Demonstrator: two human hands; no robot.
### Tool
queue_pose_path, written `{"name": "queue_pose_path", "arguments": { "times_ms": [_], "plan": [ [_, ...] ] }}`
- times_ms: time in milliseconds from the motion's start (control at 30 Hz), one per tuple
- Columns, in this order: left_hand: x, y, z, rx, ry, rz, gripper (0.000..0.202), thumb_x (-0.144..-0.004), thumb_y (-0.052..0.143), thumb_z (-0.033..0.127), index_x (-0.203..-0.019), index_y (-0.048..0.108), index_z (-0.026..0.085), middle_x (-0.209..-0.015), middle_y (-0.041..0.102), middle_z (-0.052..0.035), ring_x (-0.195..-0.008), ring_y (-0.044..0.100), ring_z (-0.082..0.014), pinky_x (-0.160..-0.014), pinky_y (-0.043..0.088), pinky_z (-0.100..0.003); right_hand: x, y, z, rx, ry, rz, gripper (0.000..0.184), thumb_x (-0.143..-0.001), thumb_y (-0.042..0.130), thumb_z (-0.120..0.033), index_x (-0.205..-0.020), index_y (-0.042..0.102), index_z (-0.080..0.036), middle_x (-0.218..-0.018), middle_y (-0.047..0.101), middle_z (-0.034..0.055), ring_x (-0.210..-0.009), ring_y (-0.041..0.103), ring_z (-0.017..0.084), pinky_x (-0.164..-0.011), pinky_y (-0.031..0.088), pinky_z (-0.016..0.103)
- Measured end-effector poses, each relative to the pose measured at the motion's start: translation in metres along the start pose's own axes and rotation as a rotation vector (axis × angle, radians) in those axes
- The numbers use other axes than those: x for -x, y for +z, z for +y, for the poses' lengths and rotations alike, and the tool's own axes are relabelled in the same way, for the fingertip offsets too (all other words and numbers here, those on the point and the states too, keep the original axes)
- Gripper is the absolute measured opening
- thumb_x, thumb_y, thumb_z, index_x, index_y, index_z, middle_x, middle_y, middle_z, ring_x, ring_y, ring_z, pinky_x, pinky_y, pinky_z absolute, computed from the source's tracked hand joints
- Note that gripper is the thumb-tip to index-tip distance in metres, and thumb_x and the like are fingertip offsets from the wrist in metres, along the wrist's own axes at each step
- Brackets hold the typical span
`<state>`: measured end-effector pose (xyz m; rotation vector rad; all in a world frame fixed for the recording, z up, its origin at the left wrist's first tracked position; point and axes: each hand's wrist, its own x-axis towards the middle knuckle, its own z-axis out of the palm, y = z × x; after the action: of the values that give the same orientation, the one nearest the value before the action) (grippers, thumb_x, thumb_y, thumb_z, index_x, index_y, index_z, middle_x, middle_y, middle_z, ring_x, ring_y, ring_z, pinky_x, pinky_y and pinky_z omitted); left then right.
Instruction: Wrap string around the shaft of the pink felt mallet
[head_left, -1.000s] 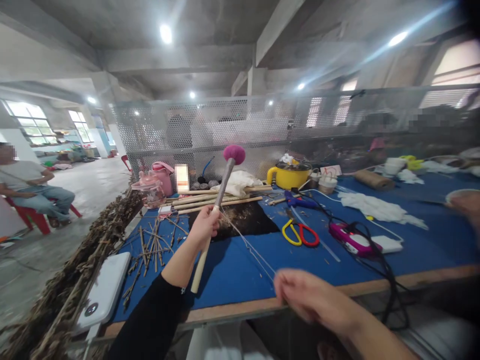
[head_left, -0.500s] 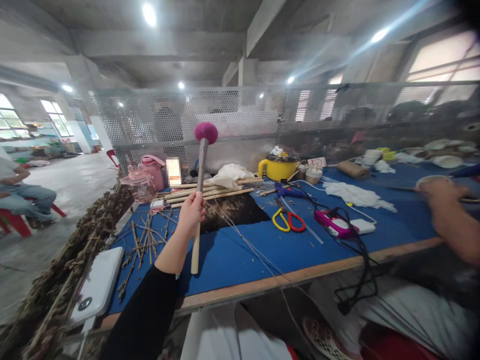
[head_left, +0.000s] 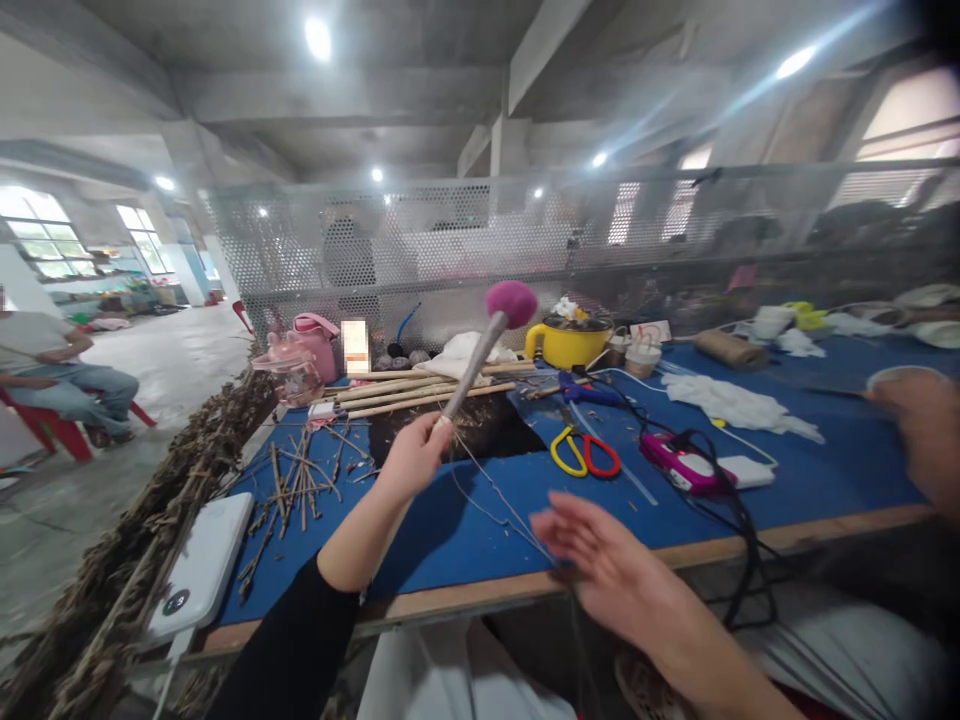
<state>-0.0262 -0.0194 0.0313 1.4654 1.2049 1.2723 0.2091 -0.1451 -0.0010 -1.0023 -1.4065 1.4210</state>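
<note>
My left hand [head_left: 414, 455] is closed around the handle of a mallet [head_left: 480, 362], its round magenta head tilted up and to the right. Grey yarn appears wrapped around the shaft above my fingers. Loose strands of thread [head_left: 491, 490] trail from the handle down toward the table's front edge. Over that edge my right hand [head_left: 600, 560] is spread and slightly blurred, close to the thread; I cannot tell whether it touches it. Scissors [head_left: 585, 455] with one yellow and one red handle lie beyond my right hand. Several bare wooden sticks [head_left: 427, 392] lie behind the mallet.
Dry twigs [head_left: 300, 480] and a white power bank [head_left: 201, 565] are at left. A yellow pot [head_left: 574, 343], blue glue gun [head_left: 592, 390], magenta device [head_left: 686, 465] with black cables and white cloth [head_left: 739, 405] lie to the right. Another person's hand [head_left: 919, 400] holds something at far right.
My right hand has come into view from below right. The mallet has tilted from near upright to leaning right, and my left hand has moved slightly right. The view has shifted a little.
</note>
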Motion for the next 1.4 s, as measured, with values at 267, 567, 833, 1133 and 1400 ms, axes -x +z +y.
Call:
{"name": "queue_pose_path", "arguments": {
  "times_ms": [267,567,833,1133,1400],
  "plan": [
    [0.045,0.016,-0.007,0.111,-0.008,-0.118,0.036,-0.078,0.050,0.045,-0.100,0.057,0.017,-0.060,0.050,0.0024,-0.039,0.035,-0.0047,-0.037,0.027,-0.016,-0.112,0.071,-0.003,-0.175,-0.038,-0.047,0.054,-0.057,0.055,-0.007,-0.108,0.041,-0.021,-0.097,0.059,0.0053,-0.090,0.057,0.019,-0.081,0.043,0.034],
    [0.069,0.022,-0.024,0.078,-0.056,0.053,0.042,-0.078,0.049,0.047,-0.107,0.057,0.016,-0.060,0.054,0.0020,-0.043,0.041,-0.0069,-0.043,0.033,-0.018,-0.116,0.073,0.017,-0.405,-0.013,-0.114,0.058,-0.051,0.047,-0.007,-0.106,0.041,-0.023,-0.087,0.057,-0.0001,-0.070,0.054,0.014,-0.056,0.039,0.023],
    [0.084,0.023,-0.032,0.057,-0.025,0.094,0.037,-0.075,0.055,0.041,-0.101,0.063,0.017,-0.063,0.060,-0.0023,-0.057,0.052,-0.0139,-0.052,0.039,-0.022,-0.104,0.066,0.022,0.288,-0.093,-0.070,0.022,-0.064,0.051,-0.016,-0.086,0.055,-0.018,-0.053,0.044,-0.0051,-0.051,0.040,0.011,-0.049,0.031,0.024],
    [0.093,0.021,-0.027,0.636,-0.221,-0.121,0.030,-0.075,0.056,0.046,-0.083,0.052,0.018,-0.062,0.041,0.0067,-0.035,0.020,0.0007,-0.030,0.014,-0.012,-0.096,0.068,0.009,-0.299,-0.094,0.038,0.032,-0.067,0.056,-0.023,-0.099,0.054,-0.019,-0.093,0.061,0.0051,-0.089,0.056,0.018,-0.075,0.043,0.030],
    [0.094,0.026,-0.034,0.674,-0.180,-0.038,0.035,-0.072,0.060,0.047,-0.085,0.052,0.016,-0.058,0.042,0.0071,-0.033,0.026,0.0007,-0.029,0.019,-0.011,-0.100,0.115,0.026,-0.673,-0.030,-0.041,0.032,-0.070,0.054,-0.025,-0.101,0.053,-0.020,-0.088,0.066,0.0054,-0.084,0.061,0.019,-0.073,0.046,0.030]
  ]
}}
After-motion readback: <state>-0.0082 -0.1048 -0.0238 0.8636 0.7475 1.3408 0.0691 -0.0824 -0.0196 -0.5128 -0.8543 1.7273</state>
